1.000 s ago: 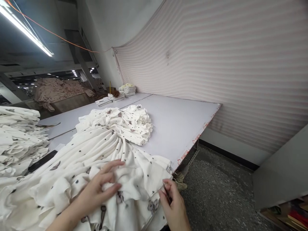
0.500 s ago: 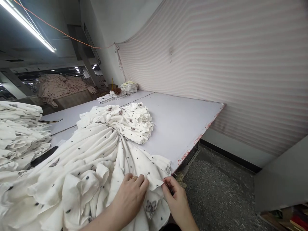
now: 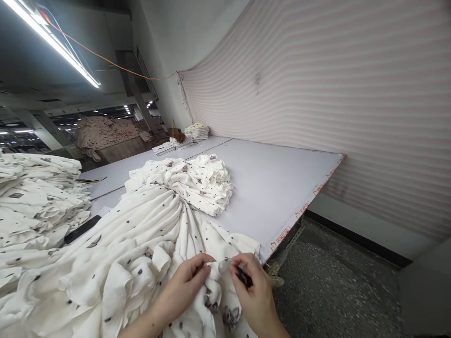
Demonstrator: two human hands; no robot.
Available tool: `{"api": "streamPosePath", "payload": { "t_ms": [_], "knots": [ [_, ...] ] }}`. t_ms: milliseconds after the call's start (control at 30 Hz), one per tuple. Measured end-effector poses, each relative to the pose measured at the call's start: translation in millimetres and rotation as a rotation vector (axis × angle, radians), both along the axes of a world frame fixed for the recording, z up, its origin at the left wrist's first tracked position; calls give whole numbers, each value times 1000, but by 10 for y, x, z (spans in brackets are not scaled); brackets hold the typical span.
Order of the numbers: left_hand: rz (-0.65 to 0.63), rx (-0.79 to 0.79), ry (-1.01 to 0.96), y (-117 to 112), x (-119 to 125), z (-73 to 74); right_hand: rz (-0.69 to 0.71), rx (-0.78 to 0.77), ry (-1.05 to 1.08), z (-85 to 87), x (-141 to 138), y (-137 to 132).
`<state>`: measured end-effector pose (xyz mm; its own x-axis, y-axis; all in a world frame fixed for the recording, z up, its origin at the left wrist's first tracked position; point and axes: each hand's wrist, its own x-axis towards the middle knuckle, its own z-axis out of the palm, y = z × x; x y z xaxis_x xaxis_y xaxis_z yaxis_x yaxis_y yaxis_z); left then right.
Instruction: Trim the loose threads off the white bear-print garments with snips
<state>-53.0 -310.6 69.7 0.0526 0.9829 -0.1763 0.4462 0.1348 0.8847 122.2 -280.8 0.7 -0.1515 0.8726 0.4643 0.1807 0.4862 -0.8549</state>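
A heap of white fabric (image 3: 137, 230) with small dark spots and grey animal-like prints covers the near part of the table and hangs over its front edge. My left hand (image 3: 188, 279) is closed, pinching a raised fold of this fabric between thumb and forefinger. Close beside it on the right, my right hand (image 3: 252, 286) is curled round a small dark tool (image 3: 244, 277), mostly hidden in the palm. Its thumb and forefinger tips meet at the raised fabric edge. Whether they also grip the cloth, I cannot tell.
Another pile of the white fabric (image 3: 38, 197) lies at left, near a black flat object (image 3: 82, 228). Folded stacks (image 3: 196, 132) stand at the far end of the table (image 3: 271, 178). A striped cloth (image 3: 317, 94) hangs along the right. Pinkish fabric (image 3: 109, 134) is heaped farther back.
My left hand has gone from resting knuckles-up on the fabric to pinching a lifted fold. My right hand has moved slightly left, closer to it. The view has shifted a little.
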Motion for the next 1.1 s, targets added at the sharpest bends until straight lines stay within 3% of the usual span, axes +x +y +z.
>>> {"api": "streamPosePath", "payload": {
  "t_ms": [100,333,500,633,833,1100],
  "knots": [
    [0,-52,-109,32,-29,27,156,17,26,60,-89,-28],
    [-59,-63,-154,31,-11,45,119,-143,33,30,-167,48],
    [-49,-65,-169,32,-45,37,272,-103,39,83,-93,32],
    [-72,-75,-131,33,-43,46,215,-76,-18,62,-153,24],
    [-8,-10,-78,1,10,24,124,-196,0,32,-199,20],
    [37,26,-133,8,-15,-11,177,-218,1,61,-98,-74]
  ]
}}
